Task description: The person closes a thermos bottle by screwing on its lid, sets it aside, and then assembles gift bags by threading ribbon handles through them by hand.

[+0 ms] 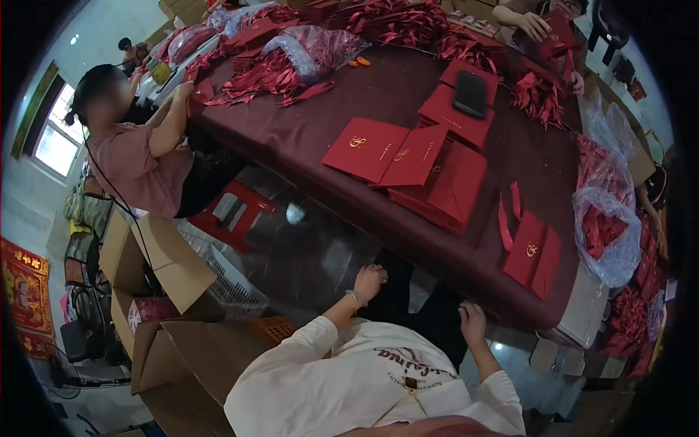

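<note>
My left hand (371, 282) rests over my dark-clothed leg, below the table's front edge, with loosely bent fingers and nothing seen in it. On the other side, my right hand (472, 320) hangs close to the table edge, thumb apart from the fingers, also holding nothing visible. Nearest it on the table is a red paper bag (533, 251) with a gold logo and a red ribbon (504, 226) beside it. Further left stand a stack of red bags (455, 191) and an opened-out red bag (364, 149) overlapping that stack.
A black phone (470, 95) lies on red bags on the maroon-covered table (291, 138). Ribbon bundles (262, 76) and plastic sacks (608, 233) surround it. A person (138, 153) works at left, another (539, 29) at far right. Cardboard boxes (164, 269) and a red stool (233, 215) stand left.
</note>
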Motion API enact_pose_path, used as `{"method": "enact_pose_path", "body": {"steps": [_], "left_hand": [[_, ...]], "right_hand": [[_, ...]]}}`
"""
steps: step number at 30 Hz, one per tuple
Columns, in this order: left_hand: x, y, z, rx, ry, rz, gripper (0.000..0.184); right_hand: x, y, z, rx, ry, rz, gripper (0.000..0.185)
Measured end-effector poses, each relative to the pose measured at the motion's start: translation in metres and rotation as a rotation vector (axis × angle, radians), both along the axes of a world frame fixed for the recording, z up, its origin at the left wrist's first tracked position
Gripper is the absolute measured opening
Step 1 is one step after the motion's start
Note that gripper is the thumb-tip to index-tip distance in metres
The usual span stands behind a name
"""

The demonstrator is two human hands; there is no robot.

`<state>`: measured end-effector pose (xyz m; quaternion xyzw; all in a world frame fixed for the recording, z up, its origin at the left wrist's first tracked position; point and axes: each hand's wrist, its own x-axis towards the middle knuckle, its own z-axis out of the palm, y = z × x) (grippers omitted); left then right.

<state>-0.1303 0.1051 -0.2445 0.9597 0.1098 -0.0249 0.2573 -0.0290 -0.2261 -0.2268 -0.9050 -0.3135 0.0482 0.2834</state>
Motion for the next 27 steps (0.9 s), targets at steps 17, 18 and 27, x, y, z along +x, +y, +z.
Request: {"method": "enact_pose_path", "body": {"steps": [17,18,27], "left_hand": [[-0.021,0.043,-0.006,-0.428,0.390,-0.255,0.025],[-0.027,0.039,0.001,-0.437,0.423,-0.305,0.025],[0.012,-0.020,0.043,0.250,0.177,-0.305,0.031]], "right_hand": [[-0.030,0.007,-0.017,-0.118,0.383,-0.143,0.021],[-0.031,0.010,-0.013,-0.119,0.411,-0.163,0.018],[-0.030,0.004,0.075,0.005,0.016,0.191,0.023]]}}
